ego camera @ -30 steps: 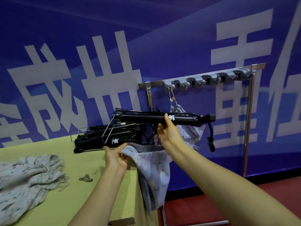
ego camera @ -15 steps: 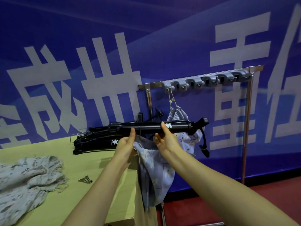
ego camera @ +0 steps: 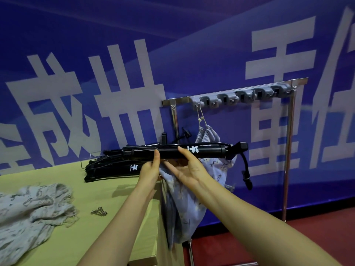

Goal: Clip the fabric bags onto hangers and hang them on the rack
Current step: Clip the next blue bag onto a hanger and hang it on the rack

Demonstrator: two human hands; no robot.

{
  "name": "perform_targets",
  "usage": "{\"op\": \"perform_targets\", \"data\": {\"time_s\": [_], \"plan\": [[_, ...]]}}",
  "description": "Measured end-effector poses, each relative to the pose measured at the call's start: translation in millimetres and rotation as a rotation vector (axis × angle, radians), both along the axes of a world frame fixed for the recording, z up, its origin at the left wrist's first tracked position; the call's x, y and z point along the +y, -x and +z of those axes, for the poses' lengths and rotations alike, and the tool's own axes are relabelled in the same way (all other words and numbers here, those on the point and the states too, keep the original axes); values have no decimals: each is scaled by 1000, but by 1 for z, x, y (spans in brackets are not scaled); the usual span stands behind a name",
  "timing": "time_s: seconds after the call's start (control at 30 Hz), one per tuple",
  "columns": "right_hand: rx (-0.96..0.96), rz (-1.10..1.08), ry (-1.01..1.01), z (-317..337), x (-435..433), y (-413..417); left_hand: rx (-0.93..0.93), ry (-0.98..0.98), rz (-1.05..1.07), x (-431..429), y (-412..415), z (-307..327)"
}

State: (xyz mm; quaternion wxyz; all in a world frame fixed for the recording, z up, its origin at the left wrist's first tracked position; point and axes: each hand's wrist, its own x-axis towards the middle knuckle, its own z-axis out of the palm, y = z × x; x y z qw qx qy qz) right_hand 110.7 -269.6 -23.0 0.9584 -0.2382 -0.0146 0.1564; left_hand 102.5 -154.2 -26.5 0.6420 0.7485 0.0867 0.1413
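A black clip hanger (ego camera: 203,151) lies level in the air in front of the rack. My right hand (ego camera: 187,168) holds it from below, thumb up against the bar's front. My left hand (ego camera: 148,170) grips the top edge of a pale blue printed fabric bag (ego camera: 179,210) just under the bar, one finger raised against the hanger. The bag droops past the table's right edge. A second printed bag (ego camera: 210,136) hangs by its cord from the first hook of the rack (ego camera: 240,96). The hanger's clips near my hands are hidden.
A stack of black hangers (ego camera: 107,169) lies at the back of the green table (ego camera: 96,237). A heap of printed fabric (ego camera: 28,210) covers its left part, with small metal pieces (ego camera: 99,212) beside it. The rack's other hooks hold nothing. The floor is red.
The hanger came down and toward me, from higher up to level with the bag's top edge. My left hand rose with the bag edge to meet the bar.
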Motion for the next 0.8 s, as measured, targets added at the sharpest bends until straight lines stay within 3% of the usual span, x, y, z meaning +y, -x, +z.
{"op": "perform_targets", "data": {"time_s": [0.37,0.57,0.8], "plan": [[93,-383,12,17,-42,-19,-8,-40,24,24,8,-2],[85,-482,131,6,-59,-13,-34,-296,38,22,13,3],[-108,-524,484,1,-59,-4,-49,-633,-102,8,16,6]]}}
